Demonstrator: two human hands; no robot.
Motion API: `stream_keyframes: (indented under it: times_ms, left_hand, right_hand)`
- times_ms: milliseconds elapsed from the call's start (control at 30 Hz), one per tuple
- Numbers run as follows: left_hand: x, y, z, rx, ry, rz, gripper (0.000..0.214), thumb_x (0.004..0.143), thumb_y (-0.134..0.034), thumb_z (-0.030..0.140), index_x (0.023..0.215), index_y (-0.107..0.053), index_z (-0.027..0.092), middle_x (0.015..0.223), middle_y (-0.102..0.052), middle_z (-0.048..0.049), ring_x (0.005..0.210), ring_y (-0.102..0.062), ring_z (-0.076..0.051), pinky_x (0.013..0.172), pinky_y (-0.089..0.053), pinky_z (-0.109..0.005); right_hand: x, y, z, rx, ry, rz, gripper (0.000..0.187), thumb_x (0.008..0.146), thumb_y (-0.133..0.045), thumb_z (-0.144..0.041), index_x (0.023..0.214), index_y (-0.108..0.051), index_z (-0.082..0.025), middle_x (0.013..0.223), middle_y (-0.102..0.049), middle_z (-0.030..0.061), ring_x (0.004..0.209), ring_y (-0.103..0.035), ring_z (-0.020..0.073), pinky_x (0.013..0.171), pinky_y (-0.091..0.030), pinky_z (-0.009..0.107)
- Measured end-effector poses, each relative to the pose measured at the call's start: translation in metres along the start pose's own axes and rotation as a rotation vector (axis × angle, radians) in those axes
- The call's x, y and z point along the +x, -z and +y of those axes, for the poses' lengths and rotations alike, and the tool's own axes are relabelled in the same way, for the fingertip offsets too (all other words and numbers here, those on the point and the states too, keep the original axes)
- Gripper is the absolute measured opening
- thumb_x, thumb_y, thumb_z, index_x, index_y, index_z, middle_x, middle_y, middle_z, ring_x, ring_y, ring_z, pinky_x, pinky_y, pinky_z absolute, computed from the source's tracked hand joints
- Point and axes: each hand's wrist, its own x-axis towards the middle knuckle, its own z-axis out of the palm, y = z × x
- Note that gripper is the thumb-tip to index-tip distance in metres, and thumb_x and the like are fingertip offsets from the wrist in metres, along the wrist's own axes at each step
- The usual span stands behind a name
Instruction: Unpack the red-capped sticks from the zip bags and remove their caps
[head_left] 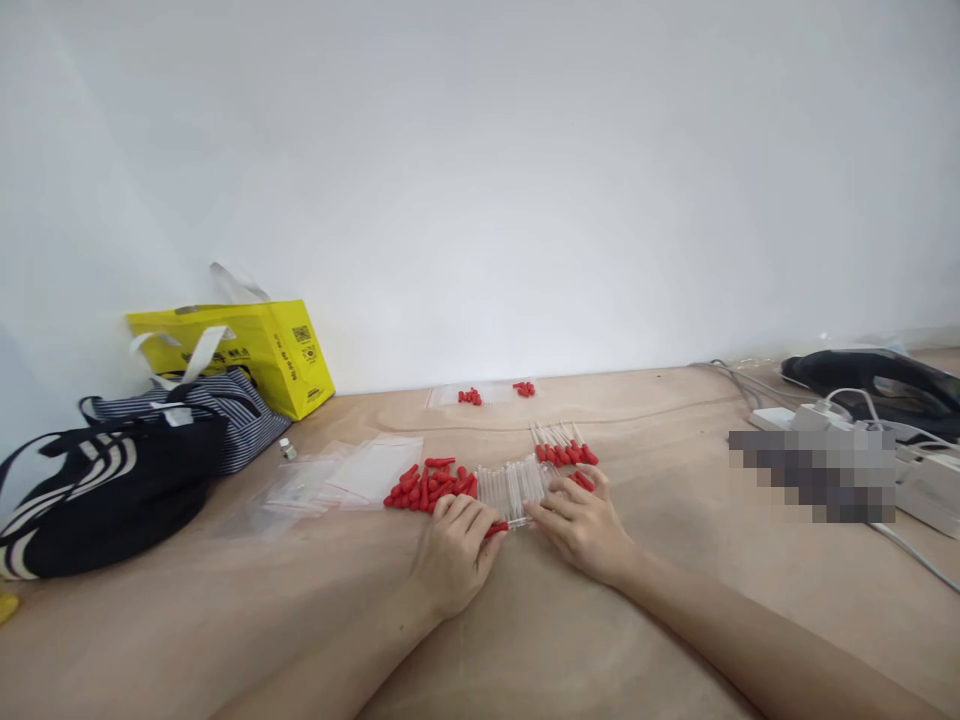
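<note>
My left hand [454,545] rests on the wooden table [525,640] with its fingers curled, pinching a red rubber bulb [496,528]. My right hand [583,522] lies beside it, fingers closed on a clear glass tube from the row of clear tubes [514,488] in front of both hands. A heap of loose red bulbs [431,484] lies just left of the tubes. Several finished droppers with red bulbs [562,447] lie behind the tubes.
Clear plastic bags [352,475] lie left of the heap, and another bag with red bulbs [491,393] sits near the wall. A yellow bag [259,350], a striped bag [217,415] and a black bag [97,495] stand at left. A power strip with cables [810,420] is at right.
</note>
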Motion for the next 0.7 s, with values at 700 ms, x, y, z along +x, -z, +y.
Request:
stream_keyframes:
  times_ms: [700]
  left_hand:
    - [-0.013,0.014,-0.017,0.114,0.013,0.137,0.02,0.085,-0.039,0.021,0.074,-0.056,0.018,0.068,-0.058,-0.0013,0.065,-0.048,-0.014,0.065,-0.033,-0.03]
  right_hand:
    - [-0.017,0.013,0.017,0.014,-0.248,-0.008,0.023,0.083,-0.042,-0.023,0.073,-0.063,-0.021,0.056,-0.059,-0.0013,0.065,-0.048,0.0112,0.081,-0.02,0.033]
